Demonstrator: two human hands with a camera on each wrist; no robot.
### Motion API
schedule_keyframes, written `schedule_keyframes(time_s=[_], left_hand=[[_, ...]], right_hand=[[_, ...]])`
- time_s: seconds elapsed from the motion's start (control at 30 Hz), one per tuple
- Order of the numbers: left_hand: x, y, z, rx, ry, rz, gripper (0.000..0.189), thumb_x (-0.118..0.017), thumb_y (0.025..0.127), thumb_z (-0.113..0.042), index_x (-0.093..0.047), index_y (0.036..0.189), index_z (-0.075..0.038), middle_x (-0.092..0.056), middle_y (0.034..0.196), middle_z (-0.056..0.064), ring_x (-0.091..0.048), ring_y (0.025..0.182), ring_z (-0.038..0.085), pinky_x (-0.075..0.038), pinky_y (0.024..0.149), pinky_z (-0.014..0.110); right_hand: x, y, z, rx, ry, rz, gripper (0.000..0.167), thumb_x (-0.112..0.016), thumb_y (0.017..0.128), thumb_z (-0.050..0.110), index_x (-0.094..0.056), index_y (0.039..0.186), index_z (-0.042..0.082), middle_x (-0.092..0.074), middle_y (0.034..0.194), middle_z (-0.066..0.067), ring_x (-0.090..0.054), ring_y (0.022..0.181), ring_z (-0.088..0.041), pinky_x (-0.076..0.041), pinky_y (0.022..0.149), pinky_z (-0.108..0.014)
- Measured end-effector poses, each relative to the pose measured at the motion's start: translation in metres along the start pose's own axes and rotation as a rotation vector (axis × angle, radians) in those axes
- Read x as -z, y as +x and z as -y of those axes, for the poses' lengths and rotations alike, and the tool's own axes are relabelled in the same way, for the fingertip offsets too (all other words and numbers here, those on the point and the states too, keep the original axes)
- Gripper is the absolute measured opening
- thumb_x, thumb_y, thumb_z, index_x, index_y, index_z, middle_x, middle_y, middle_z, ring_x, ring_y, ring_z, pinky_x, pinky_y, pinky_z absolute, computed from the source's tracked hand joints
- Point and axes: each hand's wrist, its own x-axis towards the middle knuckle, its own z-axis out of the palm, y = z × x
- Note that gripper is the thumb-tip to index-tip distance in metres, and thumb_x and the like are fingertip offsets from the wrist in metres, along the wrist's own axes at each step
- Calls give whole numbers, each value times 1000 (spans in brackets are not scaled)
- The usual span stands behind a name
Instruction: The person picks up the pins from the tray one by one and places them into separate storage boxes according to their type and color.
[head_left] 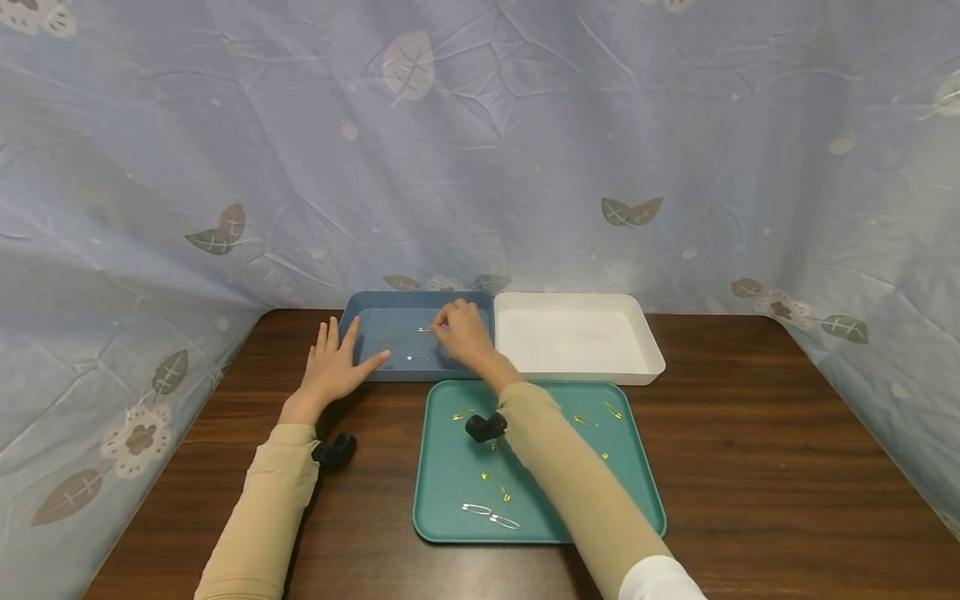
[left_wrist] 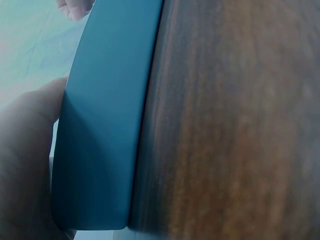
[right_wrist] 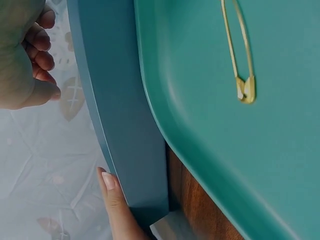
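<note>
In the head view my right hand [head_left: 463, 335] is over the blue tray [head_left: 390, 313], thumb and forefinger pinching one end of a silver safety pin [head_left: 424, 329]. A second silver safety pin [head_left: 417, 358] lies on that tray's floor. My left hand [head_left: 332, 368] rests at the tray's left side with fingers spread, the thumb reaching over the front rim. From the right wrist, curled right fingers [right_wrist: 41, 47] show beyond the blue wall, the pin hidden. The left wrist view shows the tray's outer wall [left_wrist: 105, 125] close up beside the left hand [left_wrist: 27, 150].
A white tray [head_left: 577, 374] stands right of the blue one. In front, a green tray [head_left: 450, 467] holds several gold safety pins [head_left: 585, 421] and two silver ones [head_left: 504, 522], partly under my right forearm. A patterned curtain [head_left: 495, 167] hangs behind the wooden table [head_left: 750, 467].
</note>
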Motion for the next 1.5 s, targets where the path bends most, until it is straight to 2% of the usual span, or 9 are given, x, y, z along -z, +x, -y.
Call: schedule_keyframes(time_s=[0.47, 0.83, 1.13, 1.5], left_hand=[[3, 0, -2, -4, -16, 9, 100, -44, 90, -72, 0, 158, -14, 19, 160, 24, 17, 148, 45, -1, 113, 72], [6, 1, -3, -12, -4, 0, 100, -44, 90, -71, -1, 158, -13, 17, 160, 25, 12, 148, 47, -3, 113, 72], [5, -2, -3, -10, -16, 8, 99, -45, 90, -70, -1, 158, -13, 18, 160, 25, 16, 148, 46, -2, 114, 71], [2, -2, -1, -8, -21, 9, 99, -45, 90, -70, 0, 158, -13, 18, 160, 25, 16, 148, 46, -1, 113, 72]], right_hand=[[23, -19, -6, 61, 25, -34, 19, -61, 97, 26, -64, 100, 7, -58, 106, -11, -48, 100, -28, -43, 88, -41], [37, -41, -15, 104, 63, -93, 16, -65, 94, 22, -65, 95, 6, -59, 101, -11, -50, 96, -27, -43, 87, -41], [51, -65, -24, 135, 68, -102, 14, -66, 93, 20, -64, 94, 6, -58, 97, -10, -47, 92, -26, -40, 85, -40], [60, -99, -32, 119, 95, -98, 13, -68, 92, 19, -64, 92, 7, -58, 100, -10, -47, 94, -26, -40, 84, -39]])
